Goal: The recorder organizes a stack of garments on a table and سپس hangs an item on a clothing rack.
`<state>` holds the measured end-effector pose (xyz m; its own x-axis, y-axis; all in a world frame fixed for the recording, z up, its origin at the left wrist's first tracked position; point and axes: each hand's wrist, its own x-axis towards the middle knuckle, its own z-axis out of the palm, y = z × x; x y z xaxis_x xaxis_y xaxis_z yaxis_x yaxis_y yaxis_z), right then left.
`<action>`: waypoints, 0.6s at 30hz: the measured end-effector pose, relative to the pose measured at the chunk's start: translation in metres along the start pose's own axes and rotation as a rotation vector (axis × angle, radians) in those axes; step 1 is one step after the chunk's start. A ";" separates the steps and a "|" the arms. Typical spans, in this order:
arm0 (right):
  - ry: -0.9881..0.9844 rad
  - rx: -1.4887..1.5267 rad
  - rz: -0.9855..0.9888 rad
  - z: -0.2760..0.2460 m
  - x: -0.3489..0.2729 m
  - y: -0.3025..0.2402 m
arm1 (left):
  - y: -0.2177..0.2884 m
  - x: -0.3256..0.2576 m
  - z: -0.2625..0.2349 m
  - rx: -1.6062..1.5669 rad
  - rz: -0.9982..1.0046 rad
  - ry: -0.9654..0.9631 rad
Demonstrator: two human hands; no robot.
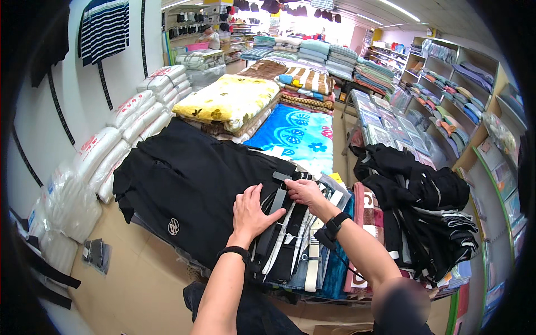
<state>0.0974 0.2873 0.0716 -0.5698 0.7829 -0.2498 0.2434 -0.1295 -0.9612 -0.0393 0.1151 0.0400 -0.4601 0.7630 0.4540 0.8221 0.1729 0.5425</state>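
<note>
both forearms come up from the lower edge, each with a black band at the wrist. the left hand lies palm down, fingers spread, on the black garment spread across the table; its fingertips touch a grey strap at the garment's right edge. it presses flat and grips nothing that can be seen. the right hand sits just beside it, fingers curled down over the upper end of the same strap; whether it pinches the strap or only rests on it cannot be told. under both hands a row of folded trousers with white and grey stripes hangs over the table's near edge.

right of them is a heap of dark clothes. left of the garment, white wrapped bundles are stacked along the wall. beyond the garment lie a yellow blanket and a blue blanket, then piles of folded bedding. shelves of folded cloth stand at far right.
</note>
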 end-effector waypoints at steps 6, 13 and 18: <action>0.044 -0.004 -0.023 0.000 0.006 0.005 | 0.001 0.000 0.000 -0.003 -0.012 -0.017; 0.118 0.026 -0.083 0.006 0.007 0.004 | -0.003 -0.002 0.005 -0.034 -0.003 0.046; 0.136 0.054 -0.057 0.005 0.004 -0.003 | -0.010 -0.001 0.014 -0.085 0.011 0.128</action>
<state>0.0905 0.2880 0.0723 -0.4689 0.8646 -0.1803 0.1691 -0.1125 -0.9792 -0.0418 0.1214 0.0242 -0.4946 0.6781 0.5436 0.7984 0.1074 0.5925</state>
